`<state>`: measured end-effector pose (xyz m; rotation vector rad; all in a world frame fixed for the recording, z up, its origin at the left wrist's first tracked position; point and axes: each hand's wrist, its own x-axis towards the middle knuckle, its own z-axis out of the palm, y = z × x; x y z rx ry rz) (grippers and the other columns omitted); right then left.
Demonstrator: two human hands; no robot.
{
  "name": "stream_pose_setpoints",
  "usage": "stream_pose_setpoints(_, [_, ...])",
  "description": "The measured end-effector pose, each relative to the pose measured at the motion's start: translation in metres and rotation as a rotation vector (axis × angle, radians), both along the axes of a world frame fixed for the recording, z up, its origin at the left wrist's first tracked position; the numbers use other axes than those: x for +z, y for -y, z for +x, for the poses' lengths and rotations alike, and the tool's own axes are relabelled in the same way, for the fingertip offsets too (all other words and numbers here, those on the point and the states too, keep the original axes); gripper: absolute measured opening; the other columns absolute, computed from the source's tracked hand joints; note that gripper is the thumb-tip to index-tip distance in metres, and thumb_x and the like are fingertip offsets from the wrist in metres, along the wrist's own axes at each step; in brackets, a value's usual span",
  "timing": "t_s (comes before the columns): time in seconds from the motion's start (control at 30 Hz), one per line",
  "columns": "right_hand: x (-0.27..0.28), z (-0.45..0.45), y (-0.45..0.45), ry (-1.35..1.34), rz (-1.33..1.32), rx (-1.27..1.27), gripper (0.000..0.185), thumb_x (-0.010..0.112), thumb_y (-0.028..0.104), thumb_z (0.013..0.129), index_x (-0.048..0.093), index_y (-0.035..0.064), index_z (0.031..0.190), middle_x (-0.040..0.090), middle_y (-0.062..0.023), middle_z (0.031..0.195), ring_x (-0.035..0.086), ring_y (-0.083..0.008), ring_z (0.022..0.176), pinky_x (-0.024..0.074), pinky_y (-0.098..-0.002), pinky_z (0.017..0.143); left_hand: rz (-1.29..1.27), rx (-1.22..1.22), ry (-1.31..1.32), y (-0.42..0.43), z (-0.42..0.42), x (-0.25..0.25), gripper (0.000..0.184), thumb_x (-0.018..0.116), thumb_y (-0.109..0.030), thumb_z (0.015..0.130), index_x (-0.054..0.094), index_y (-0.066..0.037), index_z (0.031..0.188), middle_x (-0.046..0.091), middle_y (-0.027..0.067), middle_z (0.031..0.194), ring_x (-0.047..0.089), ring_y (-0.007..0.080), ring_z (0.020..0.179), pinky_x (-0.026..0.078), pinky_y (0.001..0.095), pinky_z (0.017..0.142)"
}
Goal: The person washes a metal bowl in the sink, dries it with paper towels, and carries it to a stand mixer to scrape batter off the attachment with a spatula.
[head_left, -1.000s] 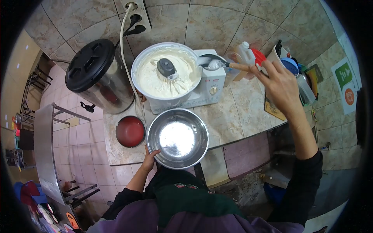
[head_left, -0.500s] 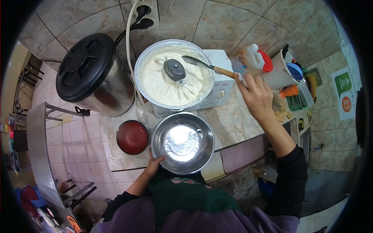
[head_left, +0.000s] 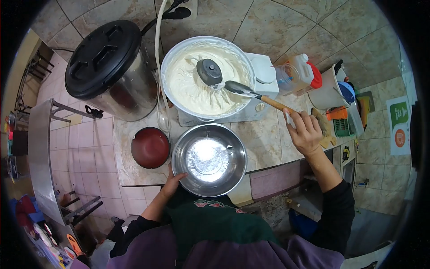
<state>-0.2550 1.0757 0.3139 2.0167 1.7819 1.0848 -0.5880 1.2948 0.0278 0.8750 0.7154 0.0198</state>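
Note:
My right hand [head_left: 305, 133] is closed around the wooden handle of a spatula [head_left: 278, 105]. Its grey blade reaches over the right side of a white mixer bowl [head_left: 168, 99], and the tip is near the dark centre hub [head_left: 209, 71]. Thick, ridged white cream [head_left: 186, 83] fills much of that bowl, which sits on a white mixer [head_left: 265, 85]. A shiny steel bowl [head_left: 209, 157] stands in front of it at the counter edge. My left hand [head_left: 171, 183] grips the steel bowl's left rim, thumb on the inside.
A red bowl [head_left: 150, 148] sits left of the steel one. Behind it stands a tall steel container with a black lid [head_left: 105, 58]. A plastic jug [head_left: 301, 71] and a white bucket [head_left: 327, 92] line the right side. A pale cord [head_left: 157, 54] hangs by the mixer bowl.
My right hand has moved down and a little right, turning the spatula so its blade sits lower and nearer the hub's base. My left hand stays on the steel bowl. The view has shifted slightly.

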Motion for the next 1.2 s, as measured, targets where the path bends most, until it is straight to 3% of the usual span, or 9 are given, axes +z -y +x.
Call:
stream_pose_setpoints(0.13, [0.011,0.003,0.018,-0.053,-0.011,0.031,0.021,0.062,0.012,0.068,0.068,0.0052,0.087,0.059,-0.0057,0.097,0.057,-0.0237,0.083,0.0452,-0.0319,0.064,-0.036,0.085,-0.028,0.005,-0.003,-0.01,0.06,0.059,-0.008,0.077,0.034,-0.002,0.132,0.053,0.0156,0.116,0.053,0.0287,0.106,0.043,0.038,0.094])
stream_pose_setpoints(0.4, [0.055,0.008,0.047,-0.065,-0.062,0.067,0.027,0.061,0.01,0.067,0.068,0.0067,0.093,0.058,-0.0048,0.093,0.057,-0.0225,0.08,0.0451,-0.0313,0.062,0.005,0.117,-0.048,0.011,0.001,0.003,0.05,0.056,-0.018,0.077,0.048,0.002,0.121,0.059,0.0122,0.109,0.055,0.0241,0.101,0.039,0.0337,0.093])
stream_pose_setpoints(0.43, [0.063,0.008,0.048,-0.076,-0.061,0.036,0.029,0.06,0.009,0.067,0.068,0.0072,0.095,0.058,-0.0046,0.092,0.057,-0.0214,0.079,0.0451,-0.031,0.062,0.004,0.124,-0.044,0.009,0.0,0.001,0.05,0.056,-0.018,0.077,0.048,0.002,0.121,0.059,0.0122,0.109,0.055,0.0241,0.101,0.039,0.0337,0.093])
stream_pose_setpoints(0.5, [0.08,0.007,0.042,-0.084,-0.049,-0.016,0.034,0.059,0.005,0.067,0.067,0.0088,0.1,0.056,-0.0046,0.09,0.058,-0.0195,0.076,0.0454,-0.0303,0.059,-0.029,0.065,-0.055,0.006,0.0,-0.002,0.066,0.056,-0.007,0.073,0.028,-0.009,0.134,0.047,0.0106,0.121,0.044,0.0241,0.114,0.034,0.0353,0.1])
stream_pose_setpoints(0.63, [0.106,0.015,0.017,-0.145,-0.125,-0.204,0.038,0.06,0.0,0.066,0.065,0.0101,0.102,0.053,-0.0065,0.098,0.06,-0.0227,0.077,0.0485,-0.0332,0.058,-0.027,0.057,-0.064,0.008,0.002,0.0,0.067,0.055,-0.007,0.073,0.028,-0.009,0.134,0.046,0.0106,0.121,0.045,0.0247,0.113,0.034,0.0359,0.099])
stream_pose_setpoints(0.7, [0.119,0.016,-0.006,-0.137,-0.169,-0.234,0.038,0.061,-0.001,0.065,0.065,0.0095,0.101,0.053,-0.0069,0.098,0.06,-0.0234,0.078,0.0497,-0.0336,0.06,0.027,0.113,-0.038,0.012,0.002,-0.004,0.05,0.056,-0.015,0.076,0.045,0.001,0.123,0.058,0.012,0.108,0.055,0.0233,0.1,0.039,0.033,0.092])
stream_pose_setpoints(0.8, [0.133,0.012,-0.045,-0.123,-0.259,-0.347,0.042,0.059,-0.004,0.067,0.065,0.0113,0.106,0.05,-0.0059,0.099,0.059,-0.0233,0.078,0.0501,-0.035,0.06,0.024,0.168,0.004,0.016,0.012,0.04,0.059,0.056,-0.012,0.075,0.037,-0.005,0.13,0.053,0.0124,0.116,0.051,0.0238,0.106,0.039,0.0346,0.095])
stream_pose_setpoints(0.9, [0.138,0.008,-0.079,-0.084,-0.394,-0.358,0.038,0.06,-0.002,0.068,0.065,0.0092,0.104,0.05,-0.007,0.096,0.06,-0.0236,0.08,0.0509,-0.035,0.061,0.084,0.09,0.019,0.01,0.009,0.02,0.075,0.058,-0.013,0.069,0.024,-0.007,0.135,0.042,0.0119,0.123,0.041,0.0248,0.115,0.033,0.036,0.1])
stream_pose_setpoints(1.2, [0.143,-0.024,-0.146,0.0,-0.65,-0.399,0.012,0.065,0.005,0.071,0.067,0.0024,0.083,0.055,-0.0106,0.096,0.064,-0.0235,0.067,0.0518,-0.0327,0.058,0.154,0.093,0.051,0.009,0.007,0.006,0.08,0.061,-0.016,0.065,0.025,-0.002,0.135,0.036,0.0132,0.124,0.036,0.0252,0.118,0.029,0.0347,0.102])
